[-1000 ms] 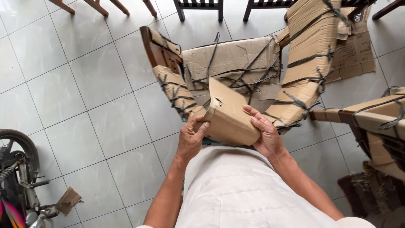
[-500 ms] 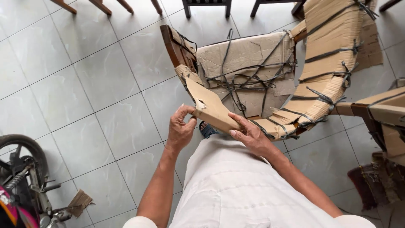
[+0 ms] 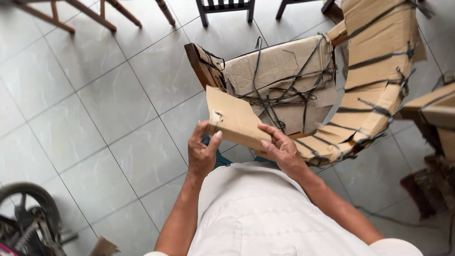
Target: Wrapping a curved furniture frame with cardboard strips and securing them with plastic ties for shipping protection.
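1. Gripping a flat brown piece of corrugated cardboard (image 3: 235,119) from both sides, the person holds it in front of the body, above the pale tiled floor (image 3: 95,104).
2. The left hand (image 3: 203,152) is closed on the cardboard's lower left edge, thumb up along the face and fingers curled behind.
3. The right hand (image 3: 280,148) clamps the lower right edge, fingers laid flat across the top of the sheet.
4. The cardboard is tilted, its upper left corner highest, with a small torn notch near that corner.
5. Just behind it stands a dark wooden chair wrapped in brown cardboard and bound with black straps (image 3: 284,80); the sheet overlaps the chair's front edge in view, and whether they touch cannot be told.
6. A second cardboard-wrapped piece with black bands (image 3: 379,61) rises to the right of the chair.
7. A rubber bicycle wheel (image 3: 28,213) sits at the lower left corner, well apart from the hands.
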